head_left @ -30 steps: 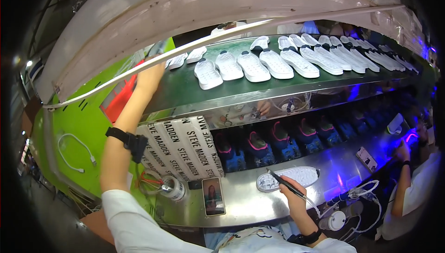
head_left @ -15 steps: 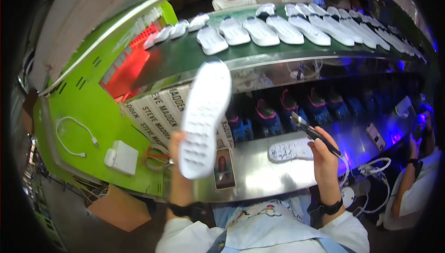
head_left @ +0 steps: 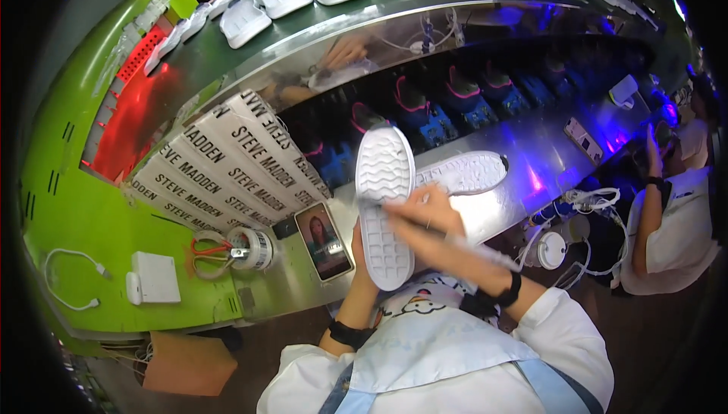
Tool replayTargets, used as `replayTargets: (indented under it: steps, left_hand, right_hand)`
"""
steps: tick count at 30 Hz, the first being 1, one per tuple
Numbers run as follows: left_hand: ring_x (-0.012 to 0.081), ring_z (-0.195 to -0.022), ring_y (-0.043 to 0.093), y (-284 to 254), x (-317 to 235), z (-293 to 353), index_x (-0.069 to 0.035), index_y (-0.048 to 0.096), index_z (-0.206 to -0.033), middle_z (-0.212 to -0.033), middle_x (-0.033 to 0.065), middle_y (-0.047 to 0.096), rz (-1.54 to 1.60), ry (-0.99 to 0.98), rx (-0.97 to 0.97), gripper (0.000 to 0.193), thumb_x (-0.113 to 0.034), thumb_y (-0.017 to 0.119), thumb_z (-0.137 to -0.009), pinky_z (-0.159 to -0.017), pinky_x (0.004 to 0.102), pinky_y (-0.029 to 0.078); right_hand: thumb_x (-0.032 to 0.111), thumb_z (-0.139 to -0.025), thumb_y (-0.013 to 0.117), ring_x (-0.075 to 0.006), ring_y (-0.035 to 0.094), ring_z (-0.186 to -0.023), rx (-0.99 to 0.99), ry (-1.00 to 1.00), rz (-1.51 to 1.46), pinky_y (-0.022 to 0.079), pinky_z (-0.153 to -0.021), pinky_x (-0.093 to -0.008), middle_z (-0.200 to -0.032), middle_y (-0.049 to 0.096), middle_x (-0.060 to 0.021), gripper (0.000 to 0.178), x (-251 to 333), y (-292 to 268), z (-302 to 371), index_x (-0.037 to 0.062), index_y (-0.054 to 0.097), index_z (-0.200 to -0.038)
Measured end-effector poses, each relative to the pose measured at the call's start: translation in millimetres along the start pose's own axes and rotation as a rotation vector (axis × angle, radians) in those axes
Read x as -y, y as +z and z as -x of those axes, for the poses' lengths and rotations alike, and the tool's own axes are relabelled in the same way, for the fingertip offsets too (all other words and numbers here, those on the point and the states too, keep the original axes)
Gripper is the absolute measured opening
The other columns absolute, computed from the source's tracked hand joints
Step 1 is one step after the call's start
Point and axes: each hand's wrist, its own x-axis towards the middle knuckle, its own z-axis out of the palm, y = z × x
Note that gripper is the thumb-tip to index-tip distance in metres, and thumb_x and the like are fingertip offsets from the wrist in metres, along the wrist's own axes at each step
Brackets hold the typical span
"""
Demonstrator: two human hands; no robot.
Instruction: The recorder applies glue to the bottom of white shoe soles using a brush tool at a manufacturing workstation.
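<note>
Our left hand (head_left: 357, 253) grips the white shoe sole (head_left: 387, 251); our right hand (head_left: 437, 213), blurred, crosses it, grip indeterminate. We judge this surface work, calling for steady support.

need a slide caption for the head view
Left hand holding a white sole, tread showing, right hand blurred before it, another sole on the bench behind.

The left hand (head_left: 359, 261), partly hidden, points upward above its forearm. The right hand (head_left: 434, 213), bent inward and blurred, is beside it.
</note>
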Motion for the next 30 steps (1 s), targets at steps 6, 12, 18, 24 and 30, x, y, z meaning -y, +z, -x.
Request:
replayTargets:
  steps: [6, 12, 18, 24, 30]
  left_hand:
    - [0.0299, -0.130, 0.034, -6.9, -14.3, -27.5, -0.004, 0.038, -0.136, -0.136, 0.0130, 0.043, 0.316, -0.219, 0.684, 0.065, -0.051, 0.035, -0.091, -0.109, 0.0409, 0.030]
    - [0.0451, -0.112, 0.050, 27.8, -28.8, -10.3, -0.005, 0.030, -0.140, -0.126, 0.0240, 0.046, 0.289, -0.194, 0.504, 0.070, -0.054, 0.038, -0.091, -0.090, 0.0569, 0.047]
    - [0.0406, -0.093, 0.061, 14.6, -47.7, -24.3, 0.004, 0.034, -0.134, -0.115, 0.0281, 0.053, -0.004, -0.220, 0.324, 0.075, -0.057, 0.034, -0.090, -0.083, 0.0498, 0.053]
    - [0.0367, -0.101, 0.061, 61.3, -53.8, -38.3, 0.008, 0.040, -0.131, -0.121, 0.0256, 0.055, -0.304, -0.533, 0.124, 0.056, -0.036, 0.034, -0.096, -0.092, 0.0432, 0.049]
    - [0.0138, -0.095, 0.062, 66.0, -52.3, -72.0, 0.005, 0.057, -0.119, -0.110, 0.0107, 0.064, -0.881, -0.866, 0.094, 0.037, -0.020, 0.055, -0.091, -0.083, 0.0260, 0.049]
  right_hand:
    - [0.006, -0.072, 0.070, -0.0218, 0.055, -0.078, 0.302, -0.182, 0.012, 0.043, -0.073, -0.0378, -0.074, 0.061, -0.0051, 0.023, 23.4, 9.6, 14.9, 0.0062, 0.070, -0.095]
    - [0.002, -0.067, 0.072, -0.0215, 0.055, -0.079, 0.458, -0.125, 0.003, 0.043, -0.072, -0.0353, -0.084, 0.065, -0.0070, 0.029, 26.2, 8.7, 18.1, 0.0046, 0.070, -0.096]
    - [0.002, -0.075, 0.070, -0.0217, 0.059, -0.080, 0.525, 0.080, -0.337, 0.049, -0.074, -0.0296, -0.093, 0.069, -0.0090, 0.028, 17.7, -4.2, 1.2, 0.0065, 0.069, -0.103]
    - [0.003, -0.077, 0.066, -0.0164, 0.065, -0.089, 0.786, 0.349, -0.436, 0.049, -0.080, -0.0284, -0.095, 0.069, -0.0134, 0.027, 1.8, -21.2, -15.3, 0.0020, 0.068, -0.104]
    - [0.005, -0.079, 0.066, -0.0203, 0.065, -0.095, 0.923, 0.330, -0.364, 0.049, -0.085, -0.0286, -0.101, 0.069, -0.0113, 0.026, -2.1, -40.7, -32.8, 0.0035, 0.068, -0.106]
